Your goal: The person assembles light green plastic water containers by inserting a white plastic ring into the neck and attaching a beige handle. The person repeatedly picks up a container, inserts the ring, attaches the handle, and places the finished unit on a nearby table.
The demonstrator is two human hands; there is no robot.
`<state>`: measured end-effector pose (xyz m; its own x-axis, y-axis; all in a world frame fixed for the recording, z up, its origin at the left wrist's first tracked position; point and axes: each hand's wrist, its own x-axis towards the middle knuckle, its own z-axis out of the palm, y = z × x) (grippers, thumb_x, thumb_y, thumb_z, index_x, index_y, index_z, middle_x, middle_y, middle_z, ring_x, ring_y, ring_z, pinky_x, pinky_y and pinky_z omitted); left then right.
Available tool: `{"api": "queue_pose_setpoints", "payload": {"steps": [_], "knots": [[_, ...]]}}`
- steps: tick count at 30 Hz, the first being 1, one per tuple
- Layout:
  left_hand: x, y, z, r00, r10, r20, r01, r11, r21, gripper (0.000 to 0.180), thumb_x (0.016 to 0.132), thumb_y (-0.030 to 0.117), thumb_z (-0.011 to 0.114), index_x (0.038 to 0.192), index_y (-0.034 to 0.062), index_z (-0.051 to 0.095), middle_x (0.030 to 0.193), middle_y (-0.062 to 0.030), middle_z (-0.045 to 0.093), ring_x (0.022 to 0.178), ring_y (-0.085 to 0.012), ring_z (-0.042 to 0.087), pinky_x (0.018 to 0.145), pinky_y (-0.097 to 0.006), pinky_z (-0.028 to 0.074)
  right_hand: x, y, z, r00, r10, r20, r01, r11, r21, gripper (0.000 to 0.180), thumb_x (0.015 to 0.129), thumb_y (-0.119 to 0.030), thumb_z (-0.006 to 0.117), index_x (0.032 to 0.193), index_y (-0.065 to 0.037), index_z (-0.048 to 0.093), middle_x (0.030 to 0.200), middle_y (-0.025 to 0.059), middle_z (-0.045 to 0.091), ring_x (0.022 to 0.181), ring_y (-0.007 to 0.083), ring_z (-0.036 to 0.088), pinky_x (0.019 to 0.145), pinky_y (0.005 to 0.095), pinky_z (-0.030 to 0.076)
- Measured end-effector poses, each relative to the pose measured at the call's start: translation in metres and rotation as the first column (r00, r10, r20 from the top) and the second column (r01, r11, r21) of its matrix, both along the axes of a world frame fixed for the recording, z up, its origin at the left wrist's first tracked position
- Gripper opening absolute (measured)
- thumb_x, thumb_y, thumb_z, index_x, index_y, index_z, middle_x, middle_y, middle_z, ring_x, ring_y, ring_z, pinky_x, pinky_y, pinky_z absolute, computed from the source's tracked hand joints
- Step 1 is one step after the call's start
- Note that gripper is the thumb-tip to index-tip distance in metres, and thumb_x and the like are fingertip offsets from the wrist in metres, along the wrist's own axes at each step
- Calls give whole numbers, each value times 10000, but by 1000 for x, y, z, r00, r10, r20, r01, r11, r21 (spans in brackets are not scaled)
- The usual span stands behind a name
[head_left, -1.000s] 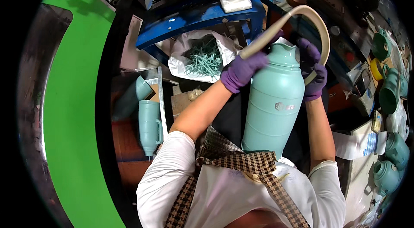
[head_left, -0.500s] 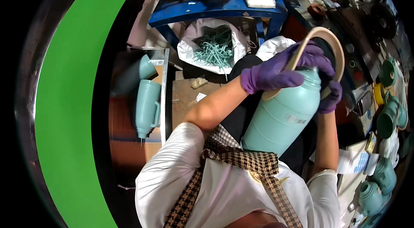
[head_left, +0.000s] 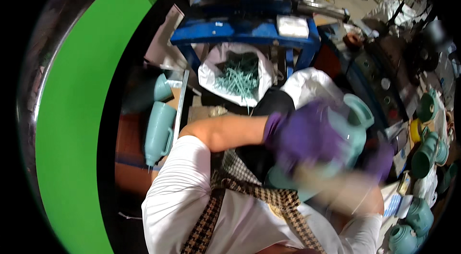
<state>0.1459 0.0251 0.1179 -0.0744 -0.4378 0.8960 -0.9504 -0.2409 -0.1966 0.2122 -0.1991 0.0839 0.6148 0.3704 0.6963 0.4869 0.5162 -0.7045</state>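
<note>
Nearest: checked apron [head_left: 261, 197]; teal flask [head_left: 357, 143] just ahead of it, over the lap, slightly R of ctr, partly hidden by glove + blur. Beige band [head_left: 336, 190] lies across near side of flask, badly smeared; can't tell if both ends are seated. Teal loop [head_left: 366, 112], prob. side handle, sticks out at far R. Step in hand, my judgement: turning flask & working the band about it. To do well: brace base vs. lap, steady body w/ one palm, guide band w/ the other; keep loop clear of band, no prying at one end only (could scuff or spring off). Wide rigid-looking body prob. slips in gloves, so full palm > fingertips. L hand [head_left: 314, 134]: purple glove, forearm across the front, hand over flask body, appears to touch; finger spread can't tell, blurred. R hand [head_left: 379, 162]: purple glove, at R side near band's end; grip or mere contact can't tell, also smeared. Farther: white bag [head_left: 208, 72] of teal strips [head_left: 237, 80], well apart from hands, then blue bench [head_left: 247, 37] w/ white packet [head_left: 293, 27] on it.
</note>
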Motion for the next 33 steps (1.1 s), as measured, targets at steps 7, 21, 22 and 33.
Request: {"api": "queue_pose_setpoints", "payload": {"steps": [7, 21, 22, 33], "knots": [[1, -5, 33, 901, -420, -110, 341, 841, -421, 331, 919, 452, 635, 959, 125, 665, 1066, -86, 737, 1035, -308, 666, 1054, -592, 354, -8, -3, 69, 888, 283, -362, -221, 954, 205, 690, 829, -565, 635, 1358, -131, 538, 1531, 263, 367, 1356, 394, 456, 1169, 522, 297], [162, 175, 125, 111, 937, 332, -981, 51, 185, 1047, 630, 505, 825, 1535, 299, 341, 1623, -148, 240, 1484, -414, 224, 1158, -647, 168, -84, -292, -19, 530, -450, -719, 810, 520, 272, 505, 1016, -337, 504, 1430, -53, 454, 1426, 130, 521, 1286, 278, 523, 1109, 435, 428], [177, 201, 127, -130, 932, 340, -912, -247, 328, 1041, 670, 413, 820, 1559, 348, 282, 1651, -137, 191, 1515, -411, 156, 1153, -652, 194, -112, -316, -35, 267, -768, -582, 958, 278, 74, 493, 1003, -246, 514, 1455, -75, 415, 1461, 123, 479, 1308, 279, 502, 1109, 435, 434], [3, 150, 101, 242, 915, -323, -952, 287, 101, 889, 694, 89, 784, 1504, 101, 418, 1498, -246, 439, 1353, -457, 454, 1088, -457, 438, -199, -591, -32, -477, -825, 302, 837, -531, -129, 548, 944, -104, 674, 1399, 68, 422, 1381, 189, 507, 1209, 256, 536, 1048, 386, 439]]}}
